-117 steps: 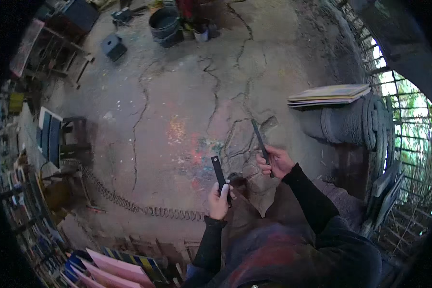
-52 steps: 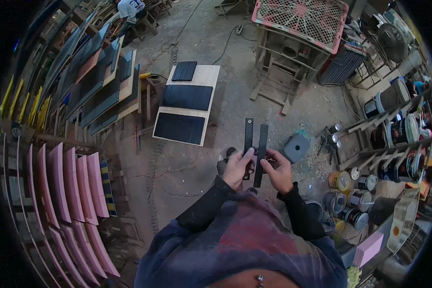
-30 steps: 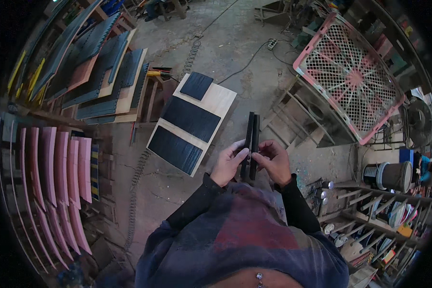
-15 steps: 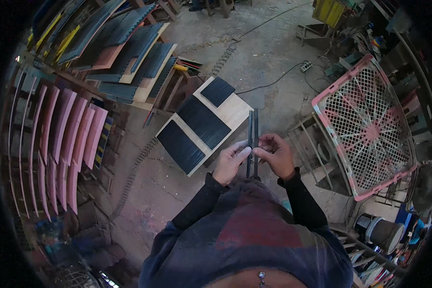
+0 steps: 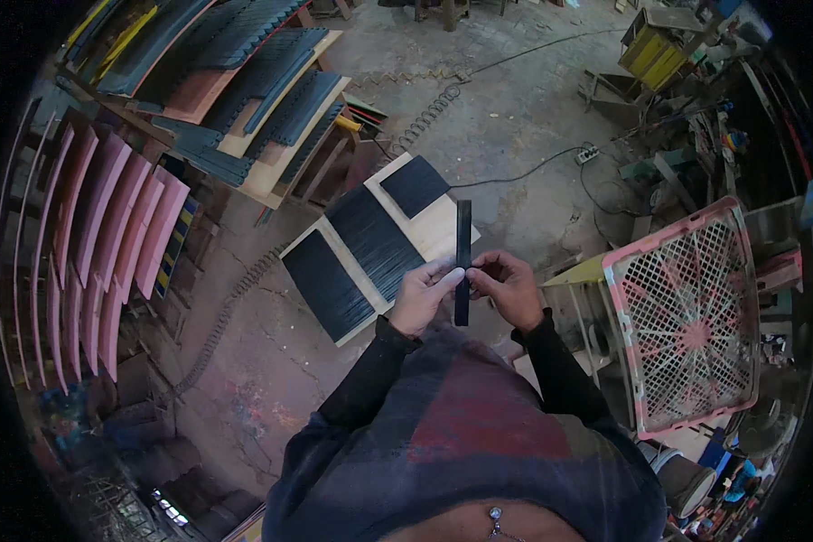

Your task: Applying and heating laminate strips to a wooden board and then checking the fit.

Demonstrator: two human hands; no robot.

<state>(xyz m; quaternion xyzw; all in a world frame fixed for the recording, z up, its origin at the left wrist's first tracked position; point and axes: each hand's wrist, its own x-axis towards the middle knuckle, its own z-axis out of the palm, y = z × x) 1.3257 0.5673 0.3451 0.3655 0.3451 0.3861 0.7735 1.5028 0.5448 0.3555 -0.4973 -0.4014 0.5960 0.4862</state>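
Observation:
In front of my body a narrow black strip bundle (image 5: 462,226) stands upright in the picture, pressed so close that it reads as one bar. My left hand (image 5: 429,295) is closed on it from the left, thumb against its middle. My right hand (image 5: 509,287) pinches it from the right at about the same height. Behind both hands lies a pale board (image 5: 443,230) with three black panels (image 5: 366,239) on it, two larger and one smaller.
Pink curved panels (image 5: 128,226) fill a rack at the left, with stacked dark and plywood sheets (image 5: 217,81) above. A pink-rimmed mesh tray (image 5: 619,325) stands at the right. A coiled hose (image 5: 212,348) and a cable (image 5: 542,170) cross the cracked floor. A yellow crate (image 5: 646,59) sits farther back.
The two black strips, earlier held apart, one in each hand, have been brought together into one bundle between my fingers. The surroundings have shifted in view as my head turned.

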